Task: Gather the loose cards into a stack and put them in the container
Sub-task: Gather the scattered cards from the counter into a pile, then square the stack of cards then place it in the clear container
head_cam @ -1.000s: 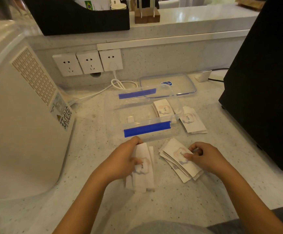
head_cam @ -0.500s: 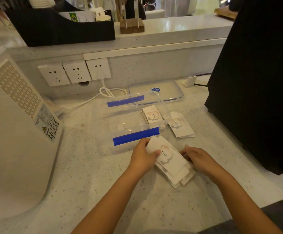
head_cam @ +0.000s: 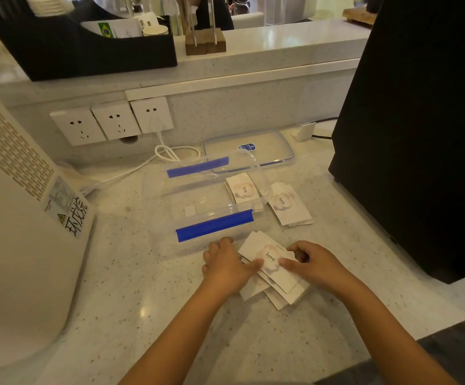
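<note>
A messy pile of white "love" cards (head_cam: 270, 263) lies on the counter in front of me. My left hand (head_cam: 227, 266) presses on its left side, and my right hand (head_cam: 310, 263) pinches its right edge, so both hands hold the pile. Just beyond stands a clear container (head_cam: 170, 195) with blue clip flaps, open on top, with a small stack of cards (head_cam: 242, 187) inside its right end. A third stack of cards (head_cam: 288, 204) rests on the counter right of the container.
The container's clear lid (head_cam: 275, 145) lies behind it. A white appliance (head_cam: 17, 232) fills the left side, a black machine (head_cam: 414, 120) the right. Wall sockets (head_cam: 114, 120) and a white cable (head_cam: 170, 152) sit at the back, under a raised ledge with a black organiser (head_cam: 86, 51).
My left hand carried its cards rightward and laid them onto the pile under my right hand. Both hands now close in on the merged pile.
</note>
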